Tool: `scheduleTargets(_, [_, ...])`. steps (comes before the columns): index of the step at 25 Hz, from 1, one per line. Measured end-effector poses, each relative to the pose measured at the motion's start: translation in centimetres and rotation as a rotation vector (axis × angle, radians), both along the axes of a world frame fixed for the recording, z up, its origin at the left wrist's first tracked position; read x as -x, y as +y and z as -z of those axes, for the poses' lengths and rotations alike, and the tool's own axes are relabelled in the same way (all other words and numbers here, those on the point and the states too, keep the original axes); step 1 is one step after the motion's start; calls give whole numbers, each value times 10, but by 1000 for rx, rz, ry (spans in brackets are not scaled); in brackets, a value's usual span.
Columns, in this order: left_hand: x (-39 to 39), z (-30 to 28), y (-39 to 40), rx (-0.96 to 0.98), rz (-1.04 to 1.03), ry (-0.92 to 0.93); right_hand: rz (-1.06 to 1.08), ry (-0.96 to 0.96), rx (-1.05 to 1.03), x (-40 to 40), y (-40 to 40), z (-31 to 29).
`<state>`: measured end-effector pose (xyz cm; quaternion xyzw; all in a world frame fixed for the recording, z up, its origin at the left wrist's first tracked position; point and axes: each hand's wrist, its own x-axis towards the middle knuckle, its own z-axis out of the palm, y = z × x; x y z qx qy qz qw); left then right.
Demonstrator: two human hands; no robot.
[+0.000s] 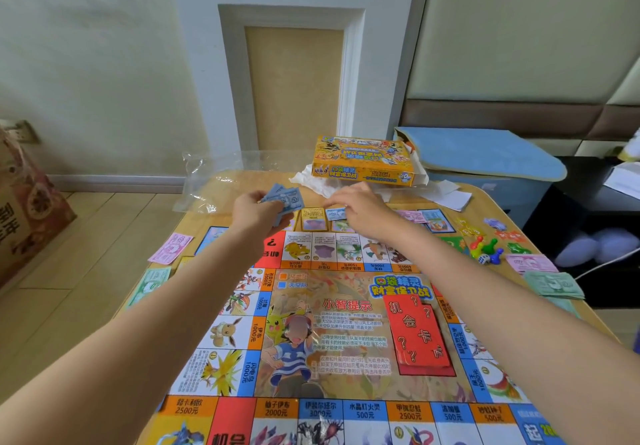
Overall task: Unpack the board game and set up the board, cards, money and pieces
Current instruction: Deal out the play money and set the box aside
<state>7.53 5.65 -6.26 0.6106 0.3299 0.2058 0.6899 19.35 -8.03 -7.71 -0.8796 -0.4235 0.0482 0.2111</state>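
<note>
The colourful game board (332,333) lies unfolded on the wooden table (478,198). A red card stack (417,333) sits on its centre right. My left hand (258,214) holds a fan of blue banknotes (282,198) beyond the board's far edge. My right hand (360,207) pinches a single blue note (335,214) above the far row of cards, beside a yellow-framed card (313,218). Pawns and dice (485,248) lie at the right. Pink notes (530,262) and green notes (554,283) are stacked at the right edge.
The yellow game box (363,160) stands at the table's far edge on white paper (446,195). A clear plastic bag (214,181) lies far left. Pink money (170,247) and a green note (150,285) sit left of the board. A blue-cushioned stool (485,157) stands behind.
</note>
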Motion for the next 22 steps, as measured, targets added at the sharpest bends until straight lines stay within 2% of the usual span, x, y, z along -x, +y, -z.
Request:
scheduleTargets(2, [-4,5,7,-84,-17,66,18,10,32,-5,-6,-5])
scheduleTargets(6, [-14,11,17,-136,11,163,-186,-103,248,4,-4,2])
scheduleTargets(10, [-19,4,10,-116,117,255,-205,-129,255,5,-2,7])
scheduleTargets(12, [-23,4,6,-110,131,258,-150,-102,192,1,-4,6])
scheduleTargets(15, [-25,10,6,-109,118,226,58,-14,14,-14,-8,1])
scheduleTargets(19, [-28,12,7,-133,81,75,92,13,113,-22,-16,3])
scheduleTargets(22, [-32,11,-4,-128,159,35,57,9,132,-22,-16,12])
